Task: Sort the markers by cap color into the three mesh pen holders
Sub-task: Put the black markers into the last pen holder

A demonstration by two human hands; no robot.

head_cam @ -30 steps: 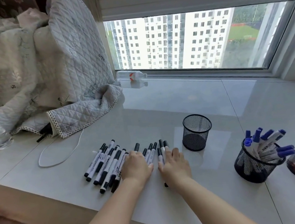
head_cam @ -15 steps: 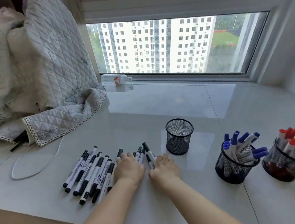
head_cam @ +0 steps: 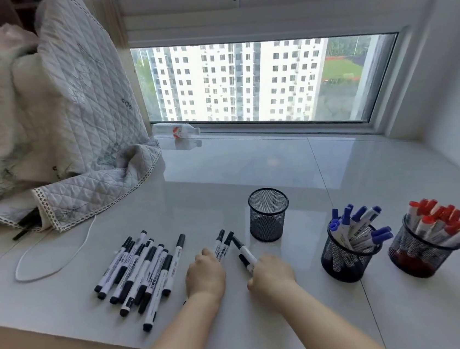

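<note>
Sorting mostly done, judging by the layout: blue-capped markers [head_cam: 355, 226] standing in a mesh holder [head_cam: 345, 261] at right, red-capped markers [head_cam: 440, 222] in the far-right holder [head_cam: 416, 259], both well filled. Left to do: the black-capped markers [head_cam: 136, 271], about a dozen lying loose on the pale stone sill [head_cam: 223, 175] at left, and the third holder [head_cam: 268, 214], standing empty just beyond the hands. Long axes of the loose markers running near-to-far, most caps pointing away toward the window, leaning slightly right. Left hand [head_cam: 205, 274] curled over two or three black markers [head_cam: 222, 245], caps pointing far. Right hand [head_cam: 272, 277] gripping one black marker [head_cam: 244, 251], cap tilted far and left; possibly a second beneath it, hard to tell. Quilted blanket [head_cam: 68, 121] and white cable [head_cam: 52, 257] at far left
</note>
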